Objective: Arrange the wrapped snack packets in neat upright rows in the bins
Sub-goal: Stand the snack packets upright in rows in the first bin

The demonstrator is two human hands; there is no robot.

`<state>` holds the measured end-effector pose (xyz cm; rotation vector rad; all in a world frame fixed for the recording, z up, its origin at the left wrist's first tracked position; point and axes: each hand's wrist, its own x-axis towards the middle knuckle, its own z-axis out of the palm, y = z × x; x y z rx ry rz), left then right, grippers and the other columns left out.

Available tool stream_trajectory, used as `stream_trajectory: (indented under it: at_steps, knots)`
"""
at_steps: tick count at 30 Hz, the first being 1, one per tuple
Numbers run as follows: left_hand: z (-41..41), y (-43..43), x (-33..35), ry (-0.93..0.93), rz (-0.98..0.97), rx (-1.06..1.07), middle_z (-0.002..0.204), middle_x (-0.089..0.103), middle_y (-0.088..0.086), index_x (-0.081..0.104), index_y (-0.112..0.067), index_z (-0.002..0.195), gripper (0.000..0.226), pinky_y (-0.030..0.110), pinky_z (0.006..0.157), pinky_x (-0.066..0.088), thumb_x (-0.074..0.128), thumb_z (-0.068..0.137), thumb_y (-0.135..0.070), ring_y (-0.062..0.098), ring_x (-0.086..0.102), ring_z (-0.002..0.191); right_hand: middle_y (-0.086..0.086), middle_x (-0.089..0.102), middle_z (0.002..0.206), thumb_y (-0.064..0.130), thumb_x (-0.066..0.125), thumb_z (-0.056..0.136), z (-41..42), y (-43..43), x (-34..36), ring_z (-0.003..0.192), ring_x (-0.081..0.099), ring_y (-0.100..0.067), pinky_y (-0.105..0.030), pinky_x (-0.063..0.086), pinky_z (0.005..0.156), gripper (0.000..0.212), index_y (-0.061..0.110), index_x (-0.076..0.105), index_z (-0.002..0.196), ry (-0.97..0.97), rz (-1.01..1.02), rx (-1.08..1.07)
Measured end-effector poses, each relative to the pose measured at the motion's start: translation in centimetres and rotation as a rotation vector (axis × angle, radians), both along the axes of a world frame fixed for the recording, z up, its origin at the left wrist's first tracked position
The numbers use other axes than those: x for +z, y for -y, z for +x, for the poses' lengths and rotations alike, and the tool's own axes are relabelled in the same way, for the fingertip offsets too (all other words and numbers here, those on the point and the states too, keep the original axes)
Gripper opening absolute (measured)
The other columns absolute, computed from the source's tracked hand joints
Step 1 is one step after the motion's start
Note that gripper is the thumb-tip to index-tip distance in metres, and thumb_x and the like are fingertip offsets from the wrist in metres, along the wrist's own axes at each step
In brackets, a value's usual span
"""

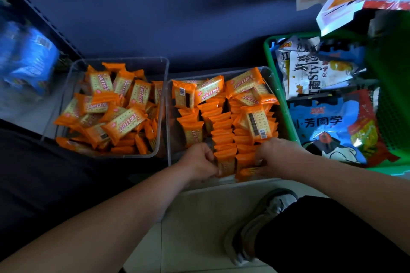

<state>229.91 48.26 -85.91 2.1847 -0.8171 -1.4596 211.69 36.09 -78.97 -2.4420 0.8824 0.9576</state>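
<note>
Both grips — left hand (199, 163), right hand (276, 157) — clamp on upright packets (224, 137) at the near end of the right bin (169, 139), its rows partly topped by loose ones; the left bin (124, 59) is all jumble, likely over half undone.

Green basket (267, 49) sitting at 3 o'clock, holding large snack bags (319, 73); blue packs (28, 60) lying at 9 o'clock; grey shoe (259, 219) resting on tiled floor (195, 217), 5 o'clock.
</note>
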Motion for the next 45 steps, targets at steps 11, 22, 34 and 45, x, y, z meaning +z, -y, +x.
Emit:
stream_trajectory:
  at_steps: [11,22,34,45]
  knots:
    - [1.1,-1.3,2.1,0.085,-0.007,-0.151,0.11,0.066,0.004,0.07,-0.016,0.103,0.018,0.035,0.096,0.053,0.063,0.092,-0.003,0.023,0.062,0.112,0.001,0.073,0.082,0.03,0.079,0.083,0.1,1.5,4.8,0.072,0.069,-0.013,-0.028,0.059,0.066,0.011,0.026,0.068,0.084,0.441,0.221,-0.386]
    - [2.4,-0.9,12.9,-0.145,-0.371,0.067,0.104,0.076,0.005,0.068,-0.021,0.119,0.038,0.034,0.07,0.063,0.079,0.088,-0.004,0.026,0.077,0.09,-0.01,0.068,0.081,0.02,0.075,0.093,2.6,-0.4,7.1,0.076,0.068,-0.021,-0.04,0.06,0.076,0.013,0.013,0.064,0.095,0.741,0.634,-0.879]
    - [2.7,-2.0,5.0,0.214,-0.381,-0.332,0.087,0.069,-0.013,0.074,-0.027,0.101,0.024,0.029,0.075,0.054,0.086,0.081,-0.019,0.001,0.065,0.081,0.008,0.071,0.09,0.039,0.075,0.091,2.3,1.3,3.7,0.088,0.068,-0.01,-0.032,0.058,0.082,0.008,0.031,0.073,0.092,0.507,0.161,-0.315]
    - [0.2,-0.9,1.8,0.132,-0.269,-0.368,0.087,0.077,-0.004,0.083,-0.021,0.089,0.02,0.043,0.082,0.06,0.078,0.091,-0.041,0.009,0.07,0.086,0.011,0.068,0.089,0.043,0.073,0.091,-0.1,2.5,4.6,0.084,0.065,-0.006,-0.024,0.051,0.076,0.012,0.031,0.074,0.095,0.497,0.149,-0.355]
